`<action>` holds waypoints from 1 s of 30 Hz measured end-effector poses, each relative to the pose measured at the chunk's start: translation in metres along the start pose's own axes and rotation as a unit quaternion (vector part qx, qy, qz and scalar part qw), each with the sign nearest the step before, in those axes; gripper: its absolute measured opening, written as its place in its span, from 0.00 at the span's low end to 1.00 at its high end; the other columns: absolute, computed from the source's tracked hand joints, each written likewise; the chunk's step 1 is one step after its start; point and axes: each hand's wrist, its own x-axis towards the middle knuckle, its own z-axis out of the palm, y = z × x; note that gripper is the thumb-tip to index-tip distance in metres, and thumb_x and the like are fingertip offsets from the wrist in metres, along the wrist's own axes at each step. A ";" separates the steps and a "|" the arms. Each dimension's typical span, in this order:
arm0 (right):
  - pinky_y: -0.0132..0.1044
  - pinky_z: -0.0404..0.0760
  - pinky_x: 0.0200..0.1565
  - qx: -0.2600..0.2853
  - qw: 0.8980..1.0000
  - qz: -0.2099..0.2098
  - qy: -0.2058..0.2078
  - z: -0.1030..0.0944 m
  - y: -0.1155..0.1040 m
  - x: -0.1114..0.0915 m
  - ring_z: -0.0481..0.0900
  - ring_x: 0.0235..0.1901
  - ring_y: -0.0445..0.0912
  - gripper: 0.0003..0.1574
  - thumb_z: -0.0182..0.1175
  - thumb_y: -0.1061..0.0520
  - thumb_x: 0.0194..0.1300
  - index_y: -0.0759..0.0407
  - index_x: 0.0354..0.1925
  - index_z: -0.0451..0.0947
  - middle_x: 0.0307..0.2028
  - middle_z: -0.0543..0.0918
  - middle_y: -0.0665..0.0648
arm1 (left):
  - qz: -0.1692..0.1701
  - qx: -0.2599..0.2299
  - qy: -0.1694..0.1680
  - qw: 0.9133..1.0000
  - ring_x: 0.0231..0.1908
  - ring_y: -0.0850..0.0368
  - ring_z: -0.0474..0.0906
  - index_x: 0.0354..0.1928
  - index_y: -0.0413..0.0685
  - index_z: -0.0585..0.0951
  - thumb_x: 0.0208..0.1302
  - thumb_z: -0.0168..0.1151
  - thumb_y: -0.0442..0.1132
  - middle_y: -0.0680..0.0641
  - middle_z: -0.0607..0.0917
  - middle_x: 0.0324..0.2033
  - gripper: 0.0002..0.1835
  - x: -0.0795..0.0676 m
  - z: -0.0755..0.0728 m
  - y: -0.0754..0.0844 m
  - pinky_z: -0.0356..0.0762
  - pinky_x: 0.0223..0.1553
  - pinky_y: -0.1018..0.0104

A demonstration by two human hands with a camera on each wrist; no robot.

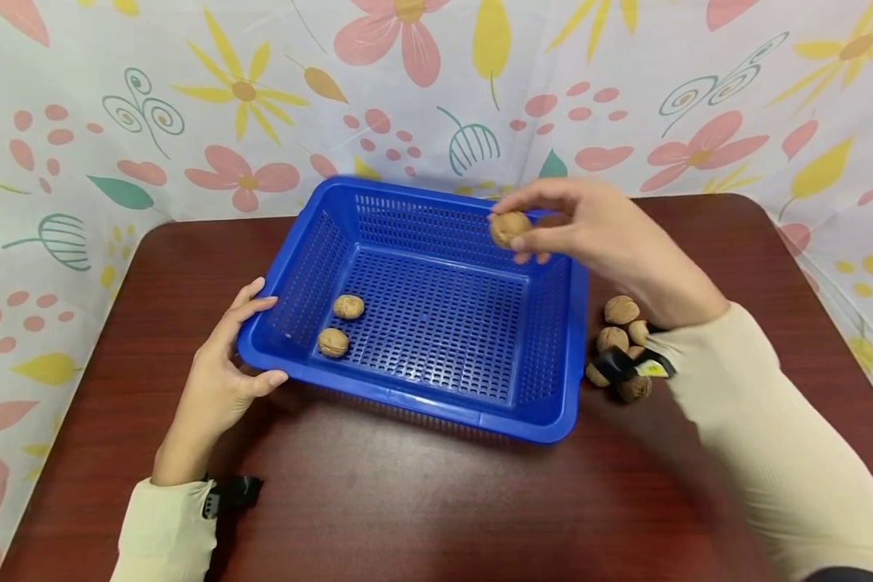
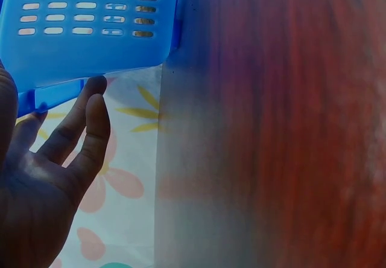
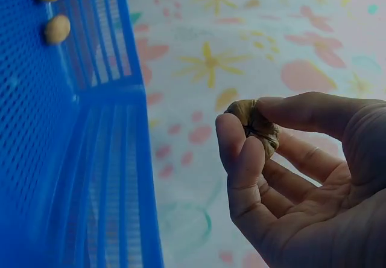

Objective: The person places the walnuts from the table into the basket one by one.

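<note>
On the reddish-brown wooden counter (image 1: 436,501), a blue rectangular plastic basket (image 1: 436,406) touches the spread fingers (image 1: 253,306) of the left hand (image 1: 214,380) at one corner. The right hand (image 1: 589,222) pinches a round tan walnut (image 1: 509,229) between its fingers near the basket's far rim; two more walnuts (image 1: 348,306) lie inside.

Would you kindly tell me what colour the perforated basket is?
The basket is solid blue, showing best in the head view.

2 walnuts (image 1: 333,343) lie left in the basket (image 1: 436,406); more walnuts (image 1: 621,309) lie right of it.
</note>
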 end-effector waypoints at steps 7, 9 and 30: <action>0.37 0.84 0.36 0.024 0.995 -0.026 -0.090 0.045 -0.017 0.065 0.89 0.35 0.51 0.21 0.66 0.67 0.66 0.62 0.58 0.84 0.52 0.88 0.60 | 0.011 -0.006 -0.002 1.000 0.72 0.58 0.66 0.72 0.38 0.73 0.47 0.83 0.26 0.47 0.62 0.81 0.47 -0.001 -0.001 -0.002 0.75 0.60 0.81; 0.37 0.84 0.36 0.034 0.993 -0.019 -0.113 0.059 -0.015 0.081 0.89 0.35 0.51 0.22 0.65 0.67 0.67 0.61 0.59 0.84 0.53 0.88 0.60 | 0.014 -0.006 -0.003 1.000 0.72 0.57 0.65 0.71 0.37 0.73 0.46 0.83 0.27 0.46 0.62 0.80 0.47 0.000 0.000 -0.002 0.74 0.60 0.81; 0.48 0.85 0.52 0.001 0.977 0.027 -0.213 0.138 0.031 0.155 0.88 0.49 0.53 0.22 0.59 0.64 0.75 0.58 0.65 0.80 0.61 0.84 0.57 | 0.023 0.023 0.002 0.999 0.74 0.57 0.63 0.70 0.39 0.75 0.46 0.85 0.30 0.45 0.64 0.79 0.46 0.002 -0.002 -0.003 0.74 0.61 0.81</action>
